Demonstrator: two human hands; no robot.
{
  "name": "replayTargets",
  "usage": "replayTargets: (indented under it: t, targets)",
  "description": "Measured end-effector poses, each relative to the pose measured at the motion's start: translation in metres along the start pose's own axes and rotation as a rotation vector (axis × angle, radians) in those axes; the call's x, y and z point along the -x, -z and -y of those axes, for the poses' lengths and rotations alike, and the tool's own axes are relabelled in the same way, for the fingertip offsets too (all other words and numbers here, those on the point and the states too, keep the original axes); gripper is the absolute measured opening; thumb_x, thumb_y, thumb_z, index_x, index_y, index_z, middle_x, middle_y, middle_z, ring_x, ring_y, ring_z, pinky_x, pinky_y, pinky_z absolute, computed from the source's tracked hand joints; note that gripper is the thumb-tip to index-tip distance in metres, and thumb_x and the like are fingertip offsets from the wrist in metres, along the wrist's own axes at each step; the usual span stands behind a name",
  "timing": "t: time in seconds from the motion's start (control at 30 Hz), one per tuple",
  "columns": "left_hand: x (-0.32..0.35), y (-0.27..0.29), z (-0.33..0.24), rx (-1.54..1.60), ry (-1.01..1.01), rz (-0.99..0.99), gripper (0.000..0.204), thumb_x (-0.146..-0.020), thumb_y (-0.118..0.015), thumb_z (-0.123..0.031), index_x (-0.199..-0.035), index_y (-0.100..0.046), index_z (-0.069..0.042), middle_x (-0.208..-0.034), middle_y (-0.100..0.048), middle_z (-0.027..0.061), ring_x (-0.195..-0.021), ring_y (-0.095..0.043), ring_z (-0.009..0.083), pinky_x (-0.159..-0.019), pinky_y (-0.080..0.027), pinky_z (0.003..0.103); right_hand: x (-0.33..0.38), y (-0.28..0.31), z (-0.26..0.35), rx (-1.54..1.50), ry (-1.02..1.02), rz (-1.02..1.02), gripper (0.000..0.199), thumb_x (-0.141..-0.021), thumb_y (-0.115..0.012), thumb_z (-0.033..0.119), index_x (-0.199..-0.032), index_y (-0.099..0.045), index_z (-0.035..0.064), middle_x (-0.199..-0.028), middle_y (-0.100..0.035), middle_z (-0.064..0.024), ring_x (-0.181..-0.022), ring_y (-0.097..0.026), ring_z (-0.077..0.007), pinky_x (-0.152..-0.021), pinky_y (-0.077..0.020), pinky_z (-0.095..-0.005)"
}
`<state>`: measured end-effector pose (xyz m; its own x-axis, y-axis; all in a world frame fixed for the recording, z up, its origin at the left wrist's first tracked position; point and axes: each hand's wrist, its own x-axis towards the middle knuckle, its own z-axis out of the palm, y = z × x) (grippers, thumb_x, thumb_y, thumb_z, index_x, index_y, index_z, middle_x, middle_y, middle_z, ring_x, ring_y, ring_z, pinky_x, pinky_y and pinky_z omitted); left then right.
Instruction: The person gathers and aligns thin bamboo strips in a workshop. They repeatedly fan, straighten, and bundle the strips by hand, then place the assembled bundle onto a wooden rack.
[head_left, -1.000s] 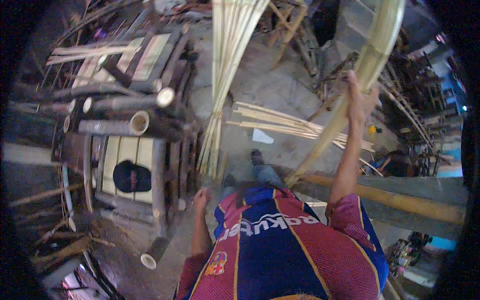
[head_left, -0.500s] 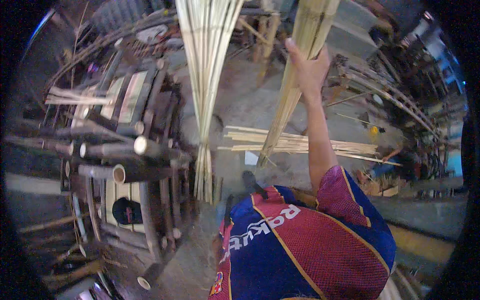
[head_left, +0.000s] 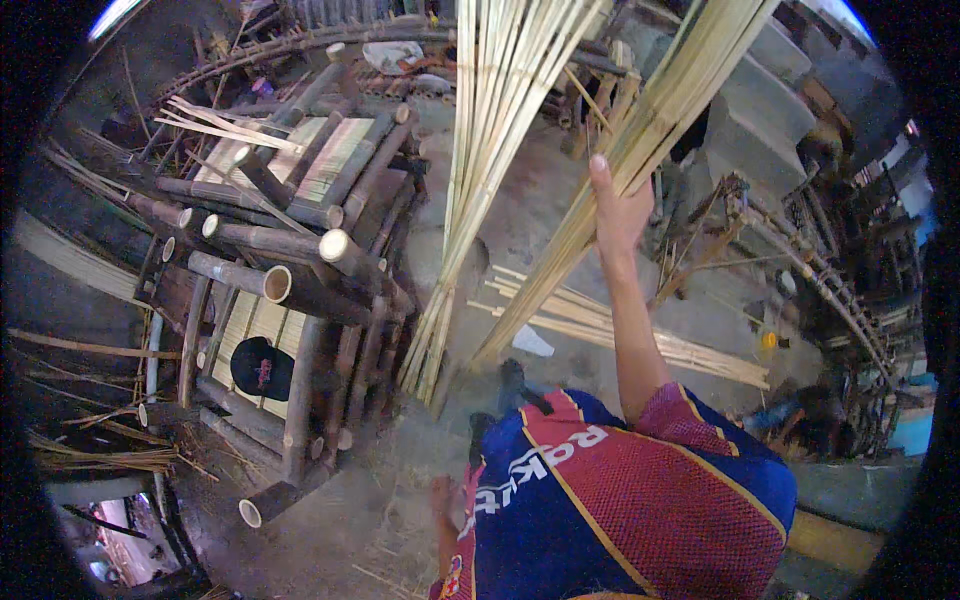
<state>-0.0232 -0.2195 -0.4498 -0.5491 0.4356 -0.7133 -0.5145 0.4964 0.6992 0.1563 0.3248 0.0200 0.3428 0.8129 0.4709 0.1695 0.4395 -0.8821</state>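
Note:
My right hand is wrapped round a bundle of long, thin bamboo strips, thumb up along its near side. This bundle slants from the top right down toward my feet, its lower end close to the floor. To its left, a second, paler bundle of bamboo strips fans out at the top and narrows lower down; neither hand touches it. Low beside my shirt hangs my left hand, away from both bundles, its fingers too small and blurred to read.
More bamboo strips lie across the floor beyond my feet, near a white scrap. Dark bamboo furniture frames crowd the left side, with a black cap on one slatted surface. A bamboo rack stands at right.
The view has shifted, so the furniture and the paler bundle sit further right in it. The bundle in my right hand leans more to the right. My left hand has come into sight.

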Motion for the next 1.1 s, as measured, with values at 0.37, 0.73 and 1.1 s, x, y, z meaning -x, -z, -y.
replayTargets:
  t: [0.37, 0.73, 1.1]
  targets:
    - [0.046, -0.098, -0.183, -0.842, -0.841, -0.216, 0.097, -0.069, -0.087, -0.037, -0.146, -0.040, 0.000, -0.139, -0.050, 0.0261, -0.129, -0.049, 0.0375, -0.107, -0.040, 0.044, 0.057, -0.011, -0.058, -0.034, -0.294, 0.053, 0.050, -0.084, -0.078, 0.037, -0.113, -0.061, -0.0009, -0.102, -0.067, -0.0109, -0.092, -0.062, -0.0187, -0.085, -0.0498, -0.0347]
    - [-0.019, -0.174, -0.208, -0.755, -0.438, 0.182, 0.098, -0.069, -0.086, -0.039, -0.145, -0.040, 0.002, -0.133, -0.055, 0.0261, -0.125, -0.054, 0.0360, -0.106, -0.042, 0.044, 0.004, -0.058, -0.172, -0.071, -0.655, 0.101, 0.067, -0.082, -0.079, 0.044, -0.125, -0.056, -0.0027, -0.111, -0.065, -0.0132, -0.101, -0.060, -0.0205, -0.089, -0.0483, -0.0358]
    - [-0.042, -0.229, -0.244, -0.783, -0.166, 0.223, 0.095, -0.071, -0.085, -0.041, -0.144, -0.042, 0.002, -0.132, -0.057, 0.0256, -0.124, -0.055, 0.0352, -0.106, -0.042, 0.044, -0.085, -0.102, -0.366, 0.249, -1.017, 0.426, 0.111, -0.064, -0.079, 0.069, -0.130, -0.049, -0.0143, -0.125, -0.060, -0.0275, -0.118, -0.059, -0.0348, -0.094, -0.0496, -0.0437]
